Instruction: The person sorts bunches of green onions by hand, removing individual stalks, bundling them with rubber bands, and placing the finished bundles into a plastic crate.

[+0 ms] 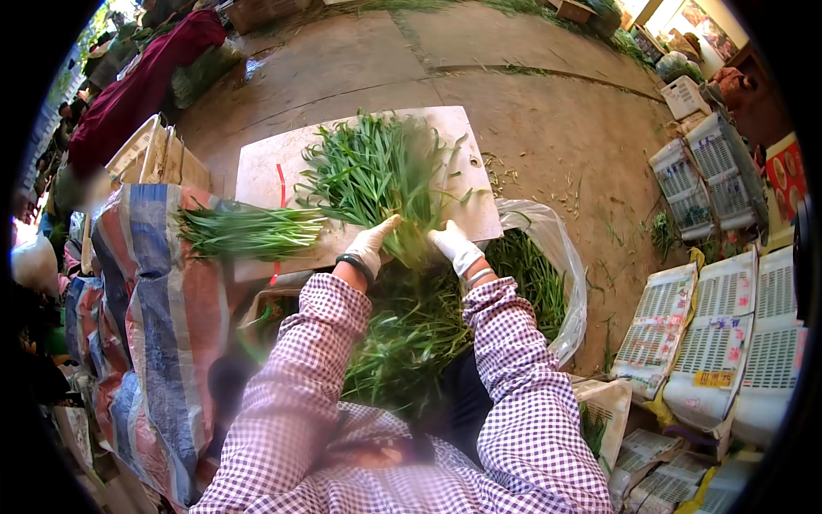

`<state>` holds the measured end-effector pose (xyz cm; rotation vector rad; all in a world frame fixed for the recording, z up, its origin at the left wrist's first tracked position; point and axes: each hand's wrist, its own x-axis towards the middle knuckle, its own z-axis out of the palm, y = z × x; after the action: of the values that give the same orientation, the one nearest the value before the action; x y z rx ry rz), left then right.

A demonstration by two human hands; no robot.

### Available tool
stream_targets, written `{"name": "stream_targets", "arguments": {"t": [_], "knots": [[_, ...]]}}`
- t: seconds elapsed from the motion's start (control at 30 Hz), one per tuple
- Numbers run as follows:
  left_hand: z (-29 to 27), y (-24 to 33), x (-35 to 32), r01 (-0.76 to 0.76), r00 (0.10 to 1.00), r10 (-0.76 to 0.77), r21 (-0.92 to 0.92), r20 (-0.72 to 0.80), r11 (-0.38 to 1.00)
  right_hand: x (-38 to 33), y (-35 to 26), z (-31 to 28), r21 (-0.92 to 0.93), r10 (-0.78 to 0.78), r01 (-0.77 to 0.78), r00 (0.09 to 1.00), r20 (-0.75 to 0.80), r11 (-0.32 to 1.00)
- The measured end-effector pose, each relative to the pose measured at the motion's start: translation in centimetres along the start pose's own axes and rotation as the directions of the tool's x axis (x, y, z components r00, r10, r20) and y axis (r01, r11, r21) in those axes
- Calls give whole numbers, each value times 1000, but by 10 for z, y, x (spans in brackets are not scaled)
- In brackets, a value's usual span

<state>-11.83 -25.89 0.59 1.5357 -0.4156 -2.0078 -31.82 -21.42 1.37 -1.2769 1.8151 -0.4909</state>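
Observation:
A loose bunch of long, flat green leaves, apparently garlic chives (370,167), fans out across a pale board (261,171). Its pale stem ends point toward me and are blurred. My left hand (368,243), in a white glove with a dark band at the wrist, grips the stems from the left. Opposite it, my right hand (458,248), also gloved in white, closes against their right side. Some fingertips are hidden among the stems. Left of my left hand, a neater bundle of chives (248,232) lies crosswise, overhanging the board's left edge. A red strip (281,186) lies on the board.
More loose greens (394,351) heap below the board, before my lap. A clear plastic bag (572,283) with greens stands at right. Striped woven sheeting (158,317) drapes at left beside a cream crate (141,154). White slatted crates (711,334) line the right side.

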Motion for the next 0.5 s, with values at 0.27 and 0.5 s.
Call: {"name": "stream_targets", "arguments": {"t": [0.27, 0.5], "knots": [[28, 1, -36, 12, 993, 7, -159, 118, 987, 7, 6, -17, 676, 94, -289, 946, 311, 678], [-25, -20, -25, -10, 965, 59, -193, 254, 981, 37, 60, -45, 129, 96, -76, 983, -155, 989]]}}
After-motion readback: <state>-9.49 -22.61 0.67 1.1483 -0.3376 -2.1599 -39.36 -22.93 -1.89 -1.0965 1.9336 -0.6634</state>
